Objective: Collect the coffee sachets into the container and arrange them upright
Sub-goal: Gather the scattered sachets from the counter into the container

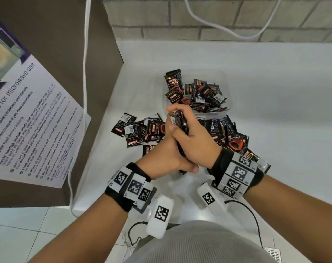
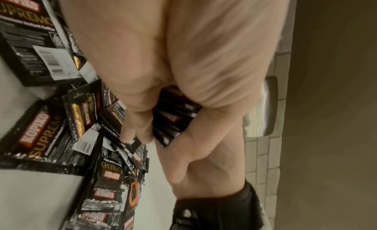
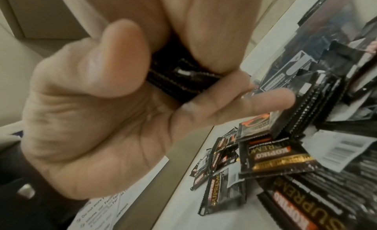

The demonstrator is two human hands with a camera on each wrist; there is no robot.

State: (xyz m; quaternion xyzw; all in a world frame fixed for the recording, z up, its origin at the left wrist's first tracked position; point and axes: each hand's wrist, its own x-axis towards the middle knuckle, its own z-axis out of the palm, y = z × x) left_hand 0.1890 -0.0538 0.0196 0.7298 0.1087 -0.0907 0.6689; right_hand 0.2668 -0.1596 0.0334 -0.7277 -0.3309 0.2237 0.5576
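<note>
While hands clasp (crinkly) sachets.

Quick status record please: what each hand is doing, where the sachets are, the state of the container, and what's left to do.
left hand: presses against the stack of sachets from the left
right hand: fingers curled round the same stack
stack position: held on edge between both palms, just in front of the container
container: clear, holds sachets lying jumbled, not upright
loose sachets: scattered on the white counter, left and right of the hands
remaining: the stack is not yet in; loose ones uncollected
</note>
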